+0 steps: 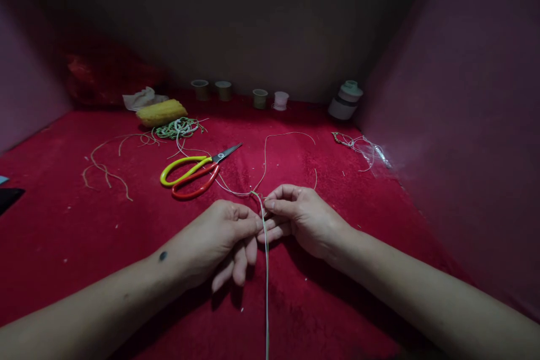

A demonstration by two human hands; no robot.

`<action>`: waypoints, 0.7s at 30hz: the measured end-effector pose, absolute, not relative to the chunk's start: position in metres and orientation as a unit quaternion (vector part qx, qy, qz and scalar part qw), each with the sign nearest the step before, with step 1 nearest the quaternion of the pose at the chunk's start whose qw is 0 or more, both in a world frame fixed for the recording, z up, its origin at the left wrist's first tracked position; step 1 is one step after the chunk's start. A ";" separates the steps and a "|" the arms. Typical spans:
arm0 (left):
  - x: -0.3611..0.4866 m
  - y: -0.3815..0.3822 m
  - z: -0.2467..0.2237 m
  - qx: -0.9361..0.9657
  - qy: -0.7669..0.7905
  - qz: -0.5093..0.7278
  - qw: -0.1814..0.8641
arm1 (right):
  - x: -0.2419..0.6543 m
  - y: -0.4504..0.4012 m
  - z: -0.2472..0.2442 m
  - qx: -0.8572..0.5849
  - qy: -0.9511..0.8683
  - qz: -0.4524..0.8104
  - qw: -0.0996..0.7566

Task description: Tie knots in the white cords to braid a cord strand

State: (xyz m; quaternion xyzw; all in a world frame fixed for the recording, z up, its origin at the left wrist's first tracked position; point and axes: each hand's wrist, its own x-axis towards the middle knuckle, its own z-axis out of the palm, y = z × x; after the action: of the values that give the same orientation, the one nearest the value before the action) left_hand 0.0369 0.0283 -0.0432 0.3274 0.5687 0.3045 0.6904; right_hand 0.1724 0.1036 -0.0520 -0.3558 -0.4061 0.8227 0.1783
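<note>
Pale cords (266, 281) run from the bottom edge up the middle to a small green knotted part (254, 193). My left hand (228, 236) pinches a thin strand beside these cords between thumb and forefinger, its other fingers hanging loose. Close against it, my right hand (299, 214) has thumb and forefinger pressed together on a thin brownish cord (265, 163), whose far end curves over the cloth; the exact grip is partly hidden. Beyond my left hand lie scissors (196, 175) with one yellow and one red handle, blades pointing right. Pale cord passes beside the blades.
Red cloth (169, 304) covers the surface. A green and white cord bundle (179, 127) lies by a yellow roll (161, 113). Loose brown cords (103, 167) are at left. Thread spools (260, 99) and a white bottle (345, 101) stand at the back; clear plastic (377, 153) lies right.
</note>
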 end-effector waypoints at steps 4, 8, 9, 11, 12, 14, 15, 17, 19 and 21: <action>0.039 0.026 -0.043 0.329 0.581 0.326 0.669 | 0.173 0.105 -0.055 -0.341 -0.415 0.826 0.173; 0.040 0.023 -0.040 0.325 0.583 0.321 0.672 | 0.173 0.106 -0.055 -0.343 -0.414 0.826 0.171; 0.039 0.023 -0.040 0.322 0.577 0.321 0.678 | 0.173 0.105 -0.054 -0.343 -0.415 0.825 0.170; 0.037 0.024 -0.042 0.313 0.554 0.331 0.697 | 0.173 0.105 -0.053 -0.344 -0.420 0.823 0.166; 0.036 0.024 -0.043 0.305 0.538 0.337 0.709 | 0.173 0.104 -0.053 -0.346 -0.422 0.822 0.165; 0.035 0.024 -0.045 0.288 0.506 0.343 0.737 | 0.173 0.103 -0.052 -0.351 -0.427 0.817 0.166; 0.035 0.024 -0.047 0.280 0.490 0.342 0.751 | 0.173 0.103 -0.052 -0.353 -0.430 0.814 0.167; 0.037 0.023 -0.048 0.266 0.472 0.342 0.768 | 0.172 0.102 -0.052 -0.355 -0.435 0.811 0.165; 0.039 0.022 -0.048 0.256 0.474 0.346 0.769 | 0.172 0.102 -0.053 -0.358 -0.436 0.809 0.162; 0.041 0.022 -0.046 0.251 0.493 0.336 0.762 | 0.172 0.103 -0.054 -0.363 -0.434 0.809 0.162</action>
State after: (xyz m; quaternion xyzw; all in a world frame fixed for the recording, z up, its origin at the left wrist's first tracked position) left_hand 0.0406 0.0217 -0.0461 0.2506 0.4932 0.3356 0.7624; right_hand 0.1719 0.1028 -0.0535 -0.3625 -0.4341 0.8086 0.1622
